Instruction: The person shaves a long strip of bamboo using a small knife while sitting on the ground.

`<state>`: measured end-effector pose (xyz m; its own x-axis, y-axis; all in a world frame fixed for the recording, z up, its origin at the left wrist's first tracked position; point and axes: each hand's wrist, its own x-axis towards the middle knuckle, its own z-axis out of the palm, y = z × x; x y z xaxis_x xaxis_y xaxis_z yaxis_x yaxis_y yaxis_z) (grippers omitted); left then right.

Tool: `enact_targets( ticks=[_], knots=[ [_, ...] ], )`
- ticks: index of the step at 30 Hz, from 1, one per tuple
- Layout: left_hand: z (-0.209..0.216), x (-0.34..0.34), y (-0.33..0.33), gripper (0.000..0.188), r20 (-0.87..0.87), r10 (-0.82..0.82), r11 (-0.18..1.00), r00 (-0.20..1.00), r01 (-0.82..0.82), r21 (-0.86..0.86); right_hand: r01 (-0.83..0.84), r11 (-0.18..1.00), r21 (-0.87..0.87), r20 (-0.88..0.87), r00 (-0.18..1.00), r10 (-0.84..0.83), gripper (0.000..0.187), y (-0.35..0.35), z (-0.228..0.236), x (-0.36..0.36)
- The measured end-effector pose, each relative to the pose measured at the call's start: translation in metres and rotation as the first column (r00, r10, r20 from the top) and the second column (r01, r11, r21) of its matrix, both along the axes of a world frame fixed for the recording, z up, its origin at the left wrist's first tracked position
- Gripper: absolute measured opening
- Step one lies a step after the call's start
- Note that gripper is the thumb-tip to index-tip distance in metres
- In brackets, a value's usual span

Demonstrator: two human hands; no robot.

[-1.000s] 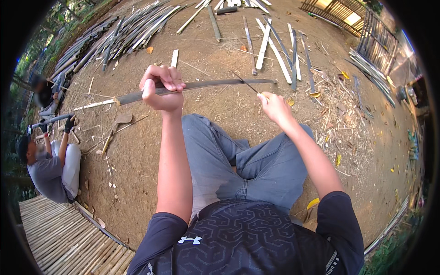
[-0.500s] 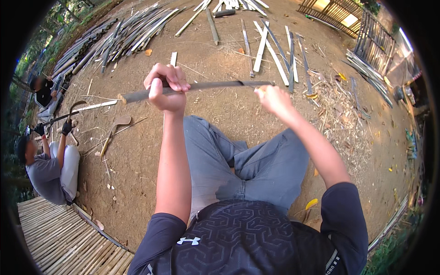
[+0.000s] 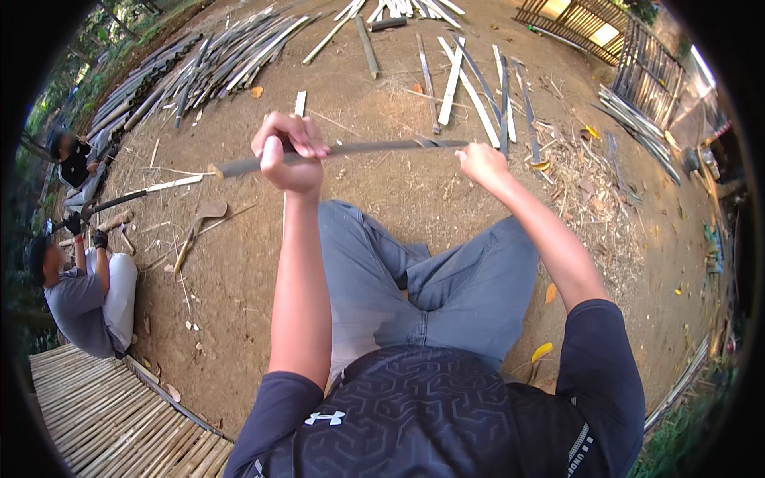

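Observation:
A long, dark bamboo piece (image 3: 366,148) stretches crosswise above my knees, its pale cut end on the left. My left hand (image 3: 291,151) is closed round it near that thicker end, thumb up. At the far right end my right hand (image 3: 482,165) is closed, its knuckles close to the bamboo's thin end. A narrow, dark, pointed sliver (image 3: 428,143) shows along the bamboo just left of that hand; whether it is a blade or a split in the bamboo I cannot tell. What lies inside the right fist is hidden.
A wooden-handled tool (image 3: 191,235) lies on the dirt at left. Beyond it sits a person (image 3: 84,295) in dark gloves, with another person (image 3: 76,163) farther back. Bamboo strips (image 3: 215,68) are heaped far left; more strips (image 3: 470,88) lie ahead. A slatted bamboo platform (image 3: 111,414) is lower left.
My right hand has shifted slightly right, while my left hand stays almost still on the bamboo. The gloved person's hands have lowered and drawn left with a curved dark piece.

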<state>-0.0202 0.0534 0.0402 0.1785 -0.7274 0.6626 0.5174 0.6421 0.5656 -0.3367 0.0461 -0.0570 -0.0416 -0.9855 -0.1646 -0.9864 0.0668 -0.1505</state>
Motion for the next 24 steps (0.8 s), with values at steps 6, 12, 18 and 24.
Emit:
enact_targets(
  ticks=[6,12,18,24],
  knots=[
    [0.005,0.008,0.009,0.039,0.068,0.006,1.0,0.998,-0.005,-0.015,-0.027,0.99,-0.137,0.234,0.97,0.059,0.039,0.046,0.049,0.057],
    [0.01,0.013,0.005,0.04,0.094,-0.004,1.0,0.996,0.007,-0.028,-0.103,0.995,0.004,0.227,0.969,0.099,0.04,0.031,0.091,0.061],
    [0.01,0.013,0.004,0.04,0.085,-0.006,0.999,0.996,0.009,-0.038,-0.187,0.982,0.021,0.189,0.965,0.18,0.041,0.016,0.089,0.063],
    [0.002,0.014,-0.001,0.04,0.047,-0.035,0.998,0.998,0.037,-0.041,-0.174,0.981,0.082,0.078,0.983,0.168,0.04,-0.002,0.079,0.055]
  ],
)
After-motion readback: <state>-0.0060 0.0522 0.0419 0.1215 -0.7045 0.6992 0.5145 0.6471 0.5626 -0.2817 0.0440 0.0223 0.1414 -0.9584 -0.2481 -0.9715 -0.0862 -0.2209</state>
